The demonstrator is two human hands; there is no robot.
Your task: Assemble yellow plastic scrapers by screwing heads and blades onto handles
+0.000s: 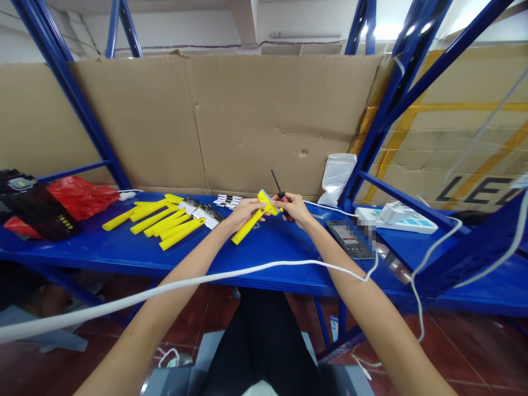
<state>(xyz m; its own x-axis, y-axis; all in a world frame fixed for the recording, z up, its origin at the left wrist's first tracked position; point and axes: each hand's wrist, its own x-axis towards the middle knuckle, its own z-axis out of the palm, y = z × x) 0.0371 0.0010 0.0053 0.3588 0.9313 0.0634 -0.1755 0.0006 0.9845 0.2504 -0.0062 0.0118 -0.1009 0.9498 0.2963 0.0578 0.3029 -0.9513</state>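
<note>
My left hand (244, 212) is closed around the head end of a yellow scraper (248, 226), whose handle slants down toward the front of the blue table. In my right hand (297, 209) is a screwdriver (281, 193) with a red and black handle; its dark shaft points up and away from the scraper. The right fingertips also meet the scraper's head. Small dark bits, perhaps screws (256, 226), lie under the scraper. To the left, several yellow scraper handles (181, 233) lie in a pile beside black-and-white printed cards (208, 214). Behind my left hand are small white-and-black packets (228, 201).
A black bottle (39, 212) and a red plastic bag (82, 192) stand at the left. On the right are a phone (350, 239), a white power strip (396, 220) and a white bag (336, 179). A white cable (247, 270) crosses over my arms. Cardboard (280, 121) walls the back.
</note>
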